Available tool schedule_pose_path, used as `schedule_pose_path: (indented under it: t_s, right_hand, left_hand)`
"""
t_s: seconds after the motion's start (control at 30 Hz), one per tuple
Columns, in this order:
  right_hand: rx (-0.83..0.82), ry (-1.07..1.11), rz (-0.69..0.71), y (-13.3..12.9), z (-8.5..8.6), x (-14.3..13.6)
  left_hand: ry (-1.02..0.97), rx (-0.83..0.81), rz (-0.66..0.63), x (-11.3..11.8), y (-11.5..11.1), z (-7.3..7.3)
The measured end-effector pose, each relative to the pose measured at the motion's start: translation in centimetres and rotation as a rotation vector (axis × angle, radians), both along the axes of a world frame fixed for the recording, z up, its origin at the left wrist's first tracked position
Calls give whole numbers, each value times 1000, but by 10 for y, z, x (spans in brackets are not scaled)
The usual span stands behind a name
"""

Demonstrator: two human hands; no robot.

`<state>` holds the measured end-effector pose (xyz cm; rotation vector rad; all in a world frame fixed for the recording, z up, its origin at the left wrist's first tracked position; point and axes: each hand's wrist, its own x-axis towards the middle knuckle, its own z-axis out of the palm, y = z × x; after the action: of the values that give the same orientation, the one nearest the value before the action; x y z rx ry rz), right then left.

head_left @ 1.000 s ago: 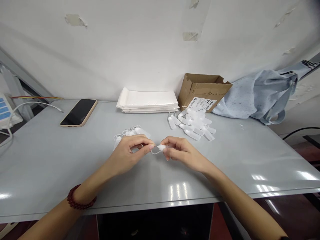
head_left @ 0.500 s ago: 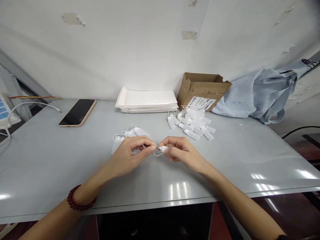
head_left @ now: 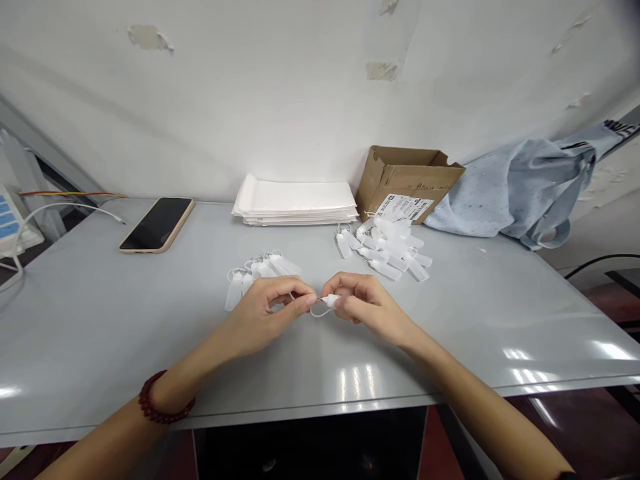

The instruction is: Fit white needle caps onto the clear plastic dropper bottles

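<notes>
Above the grey table [head_left: 150, 360], my right hand [head_left: 367, 303] pinches a small white tag [head_left: 331, 301] with a thin white loop hanging below it. My left hand [head_left: 275, 310] is closed in a pinch at the tip of that tag, on a tiny dark, thin piece whose shape is too small to tell. A small group of white tags [head_left: 284, 265] lies just behind my left hand, partly hidden by it. A larger pile of white looped tags [head_left: 395, 247] lies behind my right hand.
A stack of white envelopes [head_left: 300, 200] lies by the wall, beside an open cardboard box [head_left: 425, 183]. Light blue cloth [head_left: 495, 190] rests at the right. A phone [head_left: 157, 225] and a white cable [head_left: 65, 205] are at the left.
Both hands have shifted very slightly right with the tag. The view has moved a little, and more of the tags behind my left hand shows.
</notes>
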<state>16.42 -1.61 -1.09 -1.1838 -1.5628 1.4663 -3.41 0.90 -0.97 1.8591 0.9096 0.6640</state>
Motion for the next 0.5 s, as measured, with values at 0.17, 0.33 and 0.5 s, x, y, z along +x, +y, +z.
schedule_pose_path:
  t_s: [0.17, 0.33, 0.5]
  right_hand:
    - [26, -51, 15, 0, 0, 1]
    - [57, -88, 38, 0, 0, 2]
    - [54, -88, 58, 1, -3, 1]
  left_hand:
    - [-10, -2, -16, 2, -1, -2]
    - [-7, -1, -37, 2, -3, -4]
    - [20, 16, -47, 2, -4, -5]
